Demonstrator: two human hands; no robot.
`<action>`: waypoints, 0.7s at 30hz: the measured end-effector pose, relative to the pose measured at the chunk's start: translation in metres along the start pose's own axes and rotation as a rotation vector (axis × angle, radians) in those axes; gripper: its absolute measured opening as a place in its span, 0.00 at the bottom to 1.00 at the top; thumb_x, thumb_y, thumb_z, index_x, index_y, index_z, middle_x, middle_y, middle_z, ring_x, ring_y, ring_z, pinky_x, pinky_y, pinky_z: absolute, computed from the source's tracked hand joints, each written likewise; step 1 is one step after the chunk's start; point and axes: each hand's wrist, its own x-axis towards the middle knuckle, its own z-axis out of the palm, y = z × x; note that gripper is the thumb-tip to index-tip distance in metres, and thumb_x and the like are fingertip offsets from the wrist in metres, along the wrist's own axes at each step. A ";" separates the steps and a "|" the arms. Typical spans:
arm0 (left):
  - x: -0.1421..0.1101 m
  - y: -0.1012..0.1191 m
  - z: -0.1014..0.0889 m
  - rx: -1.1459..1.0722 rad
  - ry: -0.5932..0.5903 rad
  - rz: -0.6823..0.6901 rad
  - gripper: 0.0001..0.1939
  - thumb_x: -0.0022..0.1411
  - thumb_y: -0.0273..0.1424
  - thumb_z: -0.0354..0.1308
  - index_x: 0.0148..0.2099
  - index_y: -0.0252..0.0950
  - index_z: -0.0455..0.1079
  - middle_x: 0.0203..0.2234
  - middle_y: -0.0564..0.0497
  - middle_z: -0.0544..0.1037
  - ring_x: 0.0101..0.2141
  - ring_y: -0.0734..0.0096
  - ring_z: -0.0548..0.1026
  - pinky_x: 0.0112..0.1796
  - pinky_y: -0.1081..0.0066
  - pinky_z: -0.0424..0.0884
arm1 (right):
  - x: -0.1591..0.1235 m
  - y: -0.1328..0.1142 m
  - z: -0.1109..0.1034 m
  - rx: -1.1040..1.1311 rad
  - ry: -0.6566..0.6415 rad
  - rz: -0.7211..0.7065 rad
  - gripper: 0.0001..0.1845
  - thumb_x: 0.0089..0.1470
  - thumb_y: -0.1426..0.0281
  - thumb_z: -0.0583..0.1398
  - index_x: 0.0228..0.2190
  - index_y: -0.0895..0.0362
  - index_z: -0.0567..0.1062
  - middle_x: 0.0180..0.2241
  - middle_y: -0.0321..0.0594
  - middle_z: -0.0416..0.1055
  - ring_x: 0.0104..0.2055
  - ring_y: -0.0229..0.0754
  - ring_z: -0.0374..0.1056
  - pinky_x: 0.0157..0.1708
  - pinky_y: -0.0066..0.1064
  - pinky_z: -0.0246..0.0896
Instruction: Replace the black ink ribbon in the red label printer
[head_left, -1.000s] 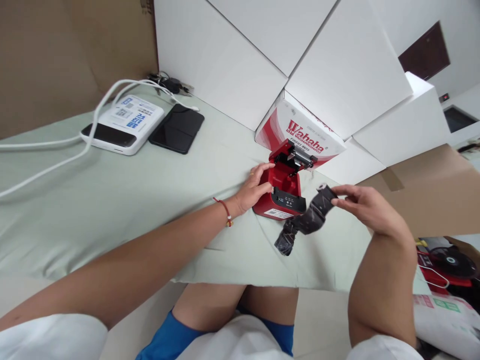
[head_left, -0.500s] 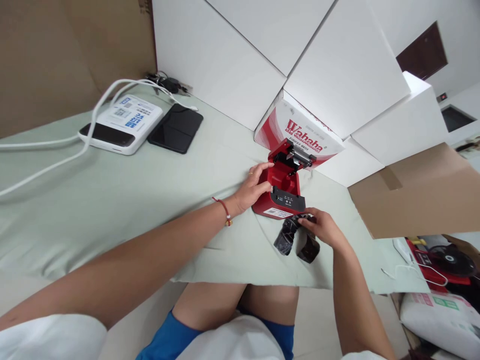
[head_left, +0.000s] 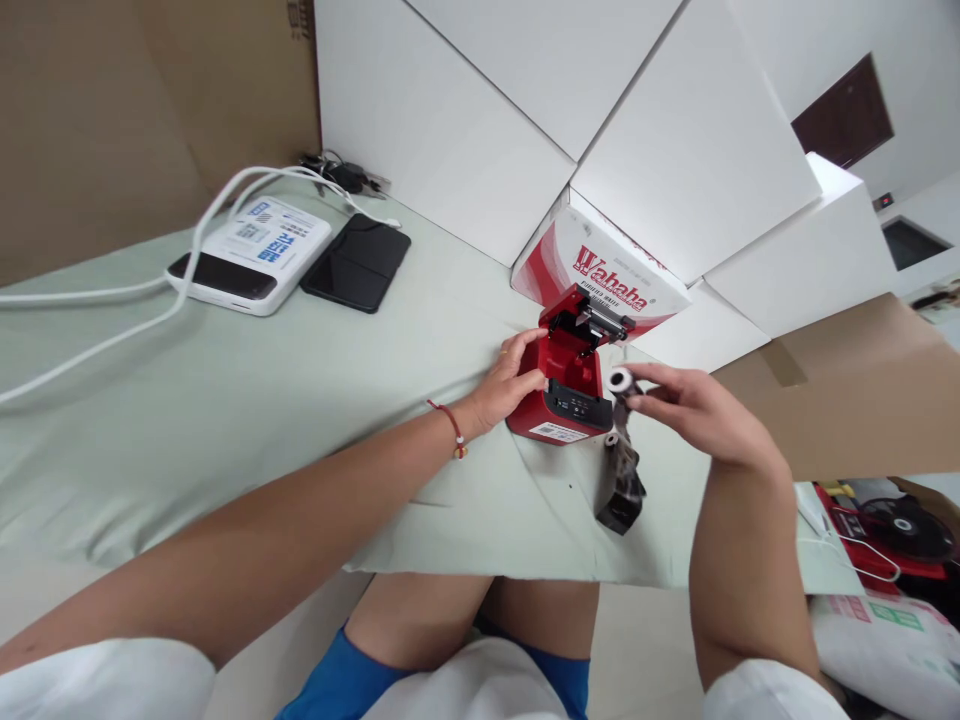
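A small red receipt printer (head_left: 553,412) stands on the cloth with its black-lined lid tipped up and its red paper bay exposed. My left hand (head_left: 504,388) grips its left side, the thumb near the black front panel and the fingers over the rim. To the right of the printer, my right hand (head_left: 694,408) pinches a paper roll (head_left: 621,382) with a white core end facing the printer. A dark, crinkled strip seems to trail down from that roll. Below it lies a black box-like piece (head_left: 621,505), with another small white-ended roll (head_left: 611,440) beside it.
A white Wahaha carton (head_left: 600,255) stands behind the printer against white boxes (head_left: 450,110). On the left lie a white power bank (head_left: 259,255) with a cable, a black phone (head_left: 356,262) and keys (head_left: 345,175). A cardboard flap (head_left: 847,390) borders the right side.
My right hand has risen from in front of the printer to its right side, lifting the paper roll. The dark strip now hangs beneath it. My left hand has stayed on the printer.
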 end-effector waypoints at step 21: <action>-0.005 0.007 -0.001 0.009 0.007 0.004 0.42 0.56 0.35 0.60 0.73 0.43 0.61 0.70 0.42 0.64 0.70 0.48 0.63 0.74 0.46 0.57 | 0.118 -0.011 0.058 -0.600 -0.213 -0.037 0.16 0.61 0.77 0.64 0.47 0.55 0.87 0.45 0.48 0.87 0.45 0.52 0.80 0.44 0.35 0.69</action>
